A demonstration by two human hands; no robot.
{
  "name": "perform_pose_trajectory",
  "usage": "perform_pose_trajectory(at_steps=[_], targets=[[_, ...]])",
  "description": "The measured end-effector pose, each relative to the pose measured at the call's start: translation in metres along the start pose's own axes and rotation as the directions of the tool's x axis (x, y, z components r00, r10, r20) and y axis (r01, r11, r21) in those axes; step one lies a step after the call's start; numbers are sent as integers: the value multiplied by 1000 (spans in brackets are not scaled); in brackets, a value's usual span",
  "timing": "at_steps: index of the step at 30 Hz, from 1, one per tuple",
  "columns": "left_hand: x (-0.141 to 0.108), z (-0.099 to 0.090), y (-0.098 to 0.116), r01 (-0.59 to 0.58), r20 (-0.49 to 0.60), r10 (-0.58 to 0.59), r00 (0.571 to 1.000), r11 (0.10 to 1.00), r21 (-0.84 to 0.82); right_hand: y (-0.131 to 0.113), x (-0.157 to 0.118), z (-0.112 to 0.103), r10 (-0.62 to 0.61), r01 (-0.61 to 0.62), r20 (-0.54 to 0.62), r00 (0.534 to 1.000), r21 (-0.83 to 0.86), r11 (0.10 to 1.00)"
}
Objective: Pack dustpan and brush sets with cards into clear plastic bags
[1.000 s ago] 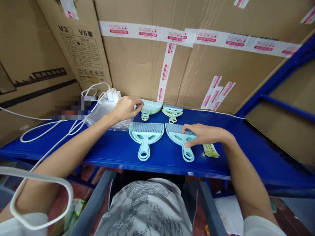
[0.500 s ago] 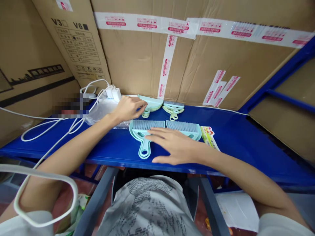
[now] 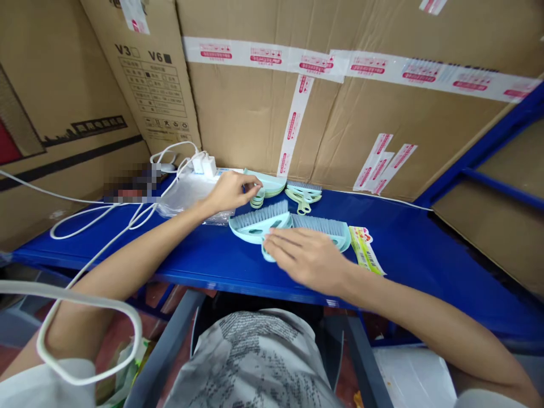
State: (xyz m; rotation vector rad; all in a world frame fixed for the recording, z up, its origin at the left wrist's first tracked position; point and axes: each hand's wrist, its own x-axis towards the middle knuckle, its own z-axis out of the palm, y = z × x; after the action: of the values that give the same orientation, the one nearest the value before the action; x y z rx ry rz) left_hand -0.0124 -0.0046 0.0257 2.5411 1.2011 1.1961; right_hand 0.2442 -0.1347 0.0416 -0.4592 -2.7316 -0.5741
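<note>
My right hand [image 3: 304, 255] is closed around the handle of a light-blue hand brush [image 3: 261, 224], whose grey bristles tilt up toward the back. Most of the handle is hidden under the fingers. Beside it, partly behind my hand, a second light-blue brush [image 3: 323, 225] lies in a pale dustpan. My left hand [image 3: 233, 191] hovers by a stack of pale green dustpans [image 3: 272, 184], its fingers loosely curled and apart, with nothing visible in them. Right of that stack lies a small pile of hand brushes [image 3: 304, 195].
A colourful label card [image 3: 366, 252] lies at the right on the blue table [image 3: 408, 238]. Clear plastic bags [image 3: 187, 192] and white cables [image 3: 102, 209] with chargers [image 3: 204, 164] are at the left. Cardboard [image 3: 246, 113] walls the back.
My right hand has closed on the left brush's handle and tipped its bristle side up. My left hand stays near the dustpan stack. The whole view has shifted slightly.
</note>
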Motion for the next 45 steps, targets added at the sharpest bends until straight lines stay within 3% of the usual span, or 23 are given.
perform_pose_trajectory(at_steps=[3, 7, 10, 12, 15, 18, 20, 22, 24, 26, 29, 32, 45], targets=[[5, -3, -3, 141, -61, -183, 981, 895, -424, 32, -8, -35, 163, -152, -97, 982, 114, 982], [12, -12, -8, 236, -83, -357, 931, 757, -610, 75, -27, -60, 376, -268, -253, 891, 376, 887], [13, -15, -4, 400, 150, -395, 906, 685, -609, 97, -42, -48, 494, -265, -430, 756, 489, 831], [12, -12, 5, 482, 318, -363, 876, 684, -547, 106, -51, -31, 542, -288, -462, 702, 512, 809], [8, -1, 19, 490, 410, -294, 863, 685, -539, 112, -60, -7, 598, -348, -429, 677, 528, 774], [4, 13, 23, 448, 346, -285, 894, 539, -713, 114, -62, 6, 646, -374, -375, 665, 582, 722], [2, 18, 20, 434, 300, -342, 890, 436, -788, 113, -61, 10, 653, -321, -307, 692, 680, 659], [1, 20, 17, 410, 244, -409, 879, 391, -824, 112, -58, 13, 643, -232, -196, 740, 823, 519], [2, 19, 15, 355, 164, -444, 881, 391, -849, 109, -55, 17, 638, -166, -80, 766, 934, 317], [2, 19, 18, 298, 96, -445, 890, 409, -863, 106, -53, 21, 676, -151, 20, 736, 979, 135], [1, 20, 26, 246, 43, -421, 906, 441, -863, 101, -50, 29, 763, -205, 138, 631, 979, -8], [-1, 22, 32, 221, 24, -388, 921, 471, -854, 99, -49, 32, 803, -238, 158, 575, 971, -20], [-2, 21, 29, 190, 12, -340, 940, 494, -848, 95, -49, 34, 795, -177, 36, 605, 980, 90]])
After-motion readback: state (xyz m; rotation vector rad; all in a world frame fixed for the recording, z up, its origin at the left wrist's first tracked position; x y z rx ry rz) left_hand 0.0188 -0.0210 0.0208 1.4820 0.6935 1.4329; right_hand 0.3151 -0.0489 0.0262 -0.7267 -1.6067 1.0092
